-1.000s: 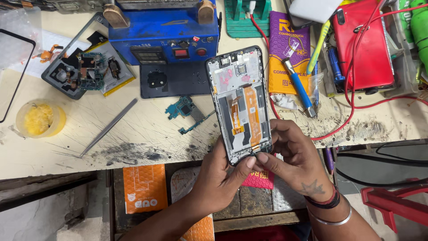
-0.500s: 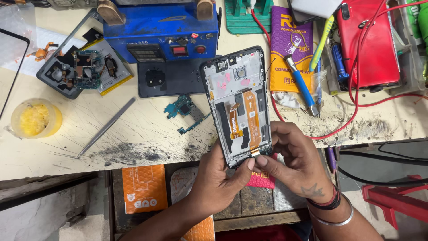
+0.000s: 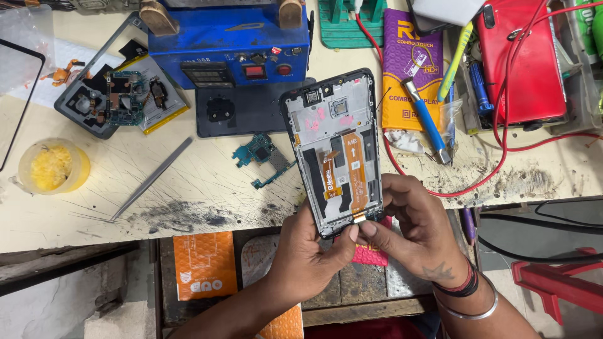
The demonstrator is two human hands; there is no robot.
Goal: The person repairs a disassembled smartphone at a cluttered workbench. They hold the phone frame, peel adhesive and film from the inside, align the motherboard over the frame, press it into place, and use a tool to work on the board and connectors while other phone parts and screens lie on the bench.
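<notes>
I hold the opened phone frame (image 3: 337, 150) upright over the near edge of the tabletop (image 3: 188, 188), its inner side facing me — orange flex cables and black strips run down its middle. My left hand (image 3: 308, 257) has its grip closed on the frame's lower left corner, thumb lying across the bottom edge. My right hand (image 3: 414, 232) has its grip closed on the lower right corner, fingertips (image 3: 367, 229) pinched at the small connector at the foot of the orange cable. At 10 o'clock from the frame lies a small blue-green circuit board (image 3: 260, 154), apart from it. Farther out at 9 o'clock — a pair of metal tweezers (image 3: 154, 177), then a yellow pot (image 3: 53, 166). At 11 o'clock stands a blue machine (image 3: 229, 44). At 2 o'clock lies a blue-handled screwdriver (image 3: 427, 122), resting on a purple packet (image 3: 411, 69).
</notes>
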